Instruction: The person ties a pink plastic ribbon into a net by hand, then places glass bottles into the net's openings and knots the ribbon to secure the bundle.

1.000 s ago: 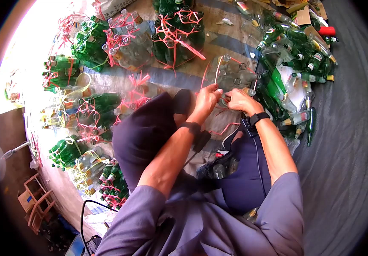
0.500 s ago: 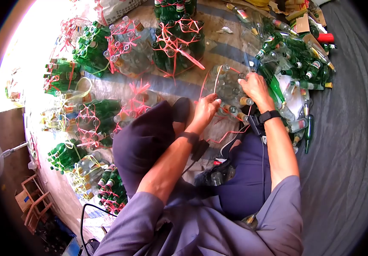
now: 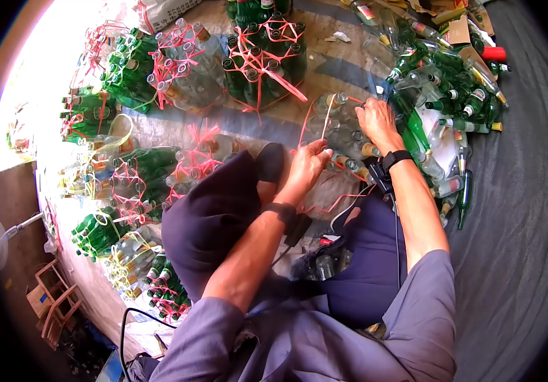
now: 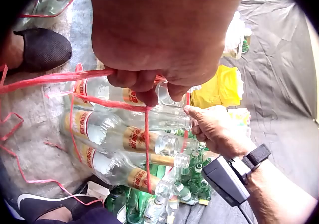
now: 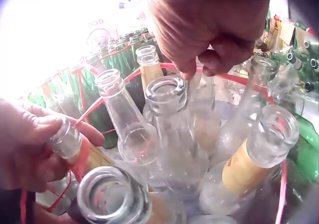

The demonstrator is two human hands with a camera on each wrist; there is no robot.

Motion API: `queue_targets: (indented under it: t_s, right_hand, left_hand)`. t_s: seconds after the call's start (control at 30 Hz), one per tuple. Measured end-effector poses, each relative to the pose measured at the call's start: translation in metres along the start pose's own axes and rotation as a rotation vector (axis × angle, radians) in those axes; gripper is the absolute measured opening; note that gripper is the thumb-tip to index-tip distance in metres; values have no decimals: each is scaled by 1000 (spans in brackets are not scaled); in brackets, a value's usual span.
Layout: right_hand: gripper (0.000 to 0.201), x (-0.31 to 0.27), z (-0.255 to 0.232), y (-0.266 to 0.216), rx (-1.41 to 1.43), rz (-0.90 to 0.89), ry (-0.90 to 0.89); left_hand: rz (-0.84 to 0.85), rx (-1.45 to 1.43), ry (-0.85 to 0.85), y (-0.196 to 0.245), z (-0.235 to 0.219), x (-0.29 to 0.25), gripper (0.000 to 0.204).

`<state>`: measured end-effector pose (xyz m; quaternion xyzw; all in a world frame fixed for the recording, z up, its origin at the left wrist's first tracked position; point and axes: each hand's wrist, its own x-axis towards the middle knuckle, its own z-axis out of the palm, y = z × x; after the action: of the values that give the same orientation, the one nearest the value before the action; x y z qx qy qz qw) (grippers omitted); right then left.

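Since a second ago, the right hand (image 3: pixel 379 122) has moved from beside the left hand (image 3: pixel 309 162) to the right edge of the clear glass bottles (image 4: pixel 107 129), right of centre in the head view. Both hands pinch pink twine (image 4: pixel 55 78); the right fingertips are partly hidden. Bottle labels (image 4: pixel 84 123) show red characters, too small to read; the sack (image 3: pixel 162 11) at upper left is cut off.

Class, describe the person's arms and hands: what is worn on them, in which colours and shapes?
Short, loose greyish-purple sleeves cover the upper arms. The left hand and right hand wear no gloves. A dark band circles the left wrist; a black strap circles the right, beside a boxy black device with a dark cable.
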<state>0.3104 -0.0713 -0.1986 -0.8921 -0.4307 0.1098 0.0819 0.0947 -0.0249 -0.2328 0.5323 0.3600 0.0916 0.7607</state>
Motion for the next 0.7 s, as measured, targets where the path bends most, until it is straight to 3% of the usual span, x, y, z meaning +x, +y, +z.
queue_targets:
  t_s: [0.27, 0.43, 0.57, 0.7]
  right_hand:
    - [29, 1, 3, 5, -71, -62, -9]
    - [28, 11, 10, 6, -181, -288, 27]
    - [29, 12, 0, 2, -154, -156, 47]
    - [29, 13, 0, 4, -172, -145, 43]
  left_hand:
    - [-12, -23, 14, -2, 1, 0, 50]
    - [-38, 35, 16, 4, 1, 1, 50]
    - [-28, 62, -4, 7, 0, 1, 51]
    - [-44, 99, -19, 13, 0, -1, 51]
